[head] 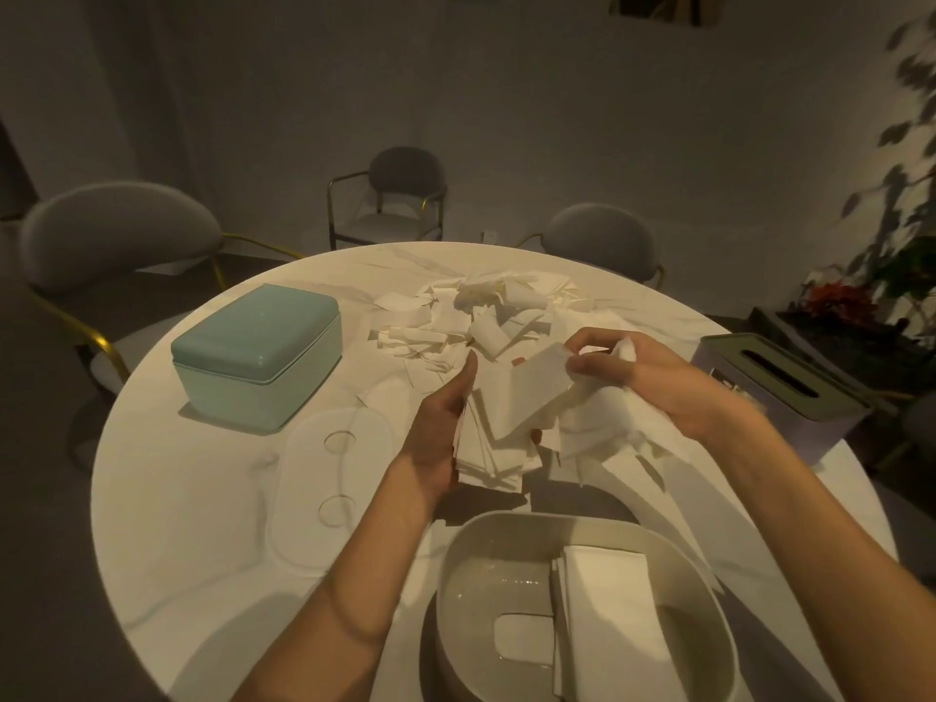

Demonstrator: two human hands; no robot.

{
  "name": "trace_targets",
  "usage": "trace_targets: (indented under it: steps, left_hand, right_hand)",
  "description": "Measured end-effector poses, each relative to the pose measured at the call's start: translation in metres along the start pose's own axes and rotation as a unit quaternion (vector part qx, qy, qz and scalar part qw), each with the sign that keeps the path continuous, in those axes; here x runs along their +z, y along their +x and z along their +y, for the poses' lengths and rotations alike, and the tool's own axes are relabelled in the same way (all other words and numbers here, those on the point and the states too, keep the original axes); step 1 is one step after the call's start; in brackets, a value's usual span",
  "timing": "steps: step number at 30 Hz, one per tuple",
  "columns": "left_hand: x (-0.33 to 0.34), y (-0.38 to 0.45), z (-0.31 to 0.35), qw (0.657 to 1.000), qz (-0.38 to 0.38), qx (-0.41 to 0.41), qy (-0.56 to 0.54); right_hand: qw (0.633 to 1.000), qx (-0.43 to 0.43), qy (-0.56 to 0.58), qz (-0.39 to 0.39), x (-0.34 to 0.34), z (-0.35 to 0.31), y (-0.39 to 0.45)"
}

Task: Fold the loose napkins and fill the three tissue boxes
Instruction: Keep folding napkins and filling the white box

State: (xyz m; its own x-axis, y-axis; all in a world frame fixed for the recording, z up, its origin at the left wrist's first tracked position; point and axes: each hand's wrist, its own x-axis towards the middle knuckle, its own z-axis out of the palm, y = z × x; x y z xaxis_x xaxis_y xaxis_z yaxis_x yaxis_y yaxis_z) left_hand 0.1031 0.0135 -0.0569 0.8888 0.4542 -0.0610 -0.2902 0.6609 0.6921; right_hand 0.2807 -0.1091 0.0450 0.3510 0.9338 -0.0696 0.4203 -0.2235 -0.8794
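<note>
Head | left grip (pixel 438 423) flat against napkin stack (pixel 494 448) — right grip (pixel 623 372) pinching napkin (pixel 537 392) above it

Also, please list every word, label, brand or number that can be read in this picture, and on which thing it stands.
None can be read. The mint-green lidded tissue box, the open white oval tissue box and the grey slotted tissue box show no legible print. Small reddish marks on the loose white napkins are too blurred.
</note>
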Motion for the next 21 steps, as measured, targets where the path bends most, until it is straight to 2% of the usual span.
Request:
trace_targets:
  steps: [4, 7, 9, 11, 15, 17, 21]
  left_hand:
    - [0.009, -0.003, -0.002, 0.999, 0.002, -0.045, -0.001]
    - [0.015, -0.005, -0.004, 0.999, 0.022, -0.041, 0.009]
    - [0.015, -0.005, -0.002, 0.997, 0.041, -0.05, 0.033]
    - [0.016, -0.004, 0.0, 0.994, 0.054, -0.062, 0.066]
    - [0.014, -0.002, 0.004, 0.992, 0.057, -0.068, 0.093]
    - [0.009, 0.0, 0.002, 0.993, 0.053, -0.05, 0.097]
    - [0.001, 0.0, -0.004, 0.986, 0.026, -0.053, 0.155]
  right_hand:
    - [0.995, -0.026, 0.037, -0.093, -0.001, 0.0, -0.002]
    - [0.985, -0.042, 0.043, -0.159, -0.002, -0.006, -0.003]
    - [0.982, -0.056, 0.006, -0.179, 0.0, -0.011, -0.002]
    - [0.98, -0.074, -0.087, -0.165, 0.003, -0.013, 0.003]
    - [0.975, -0.016, -0.188, -0.117, 0.004, -0.007, 0.016]
    - [0.97, -0.001, -0.224, -0.094, 0.004, -0.006, 0.017]
    - [0.967, -0.038, -0.243, -0.065, 0.005, -0.001, 0.023]
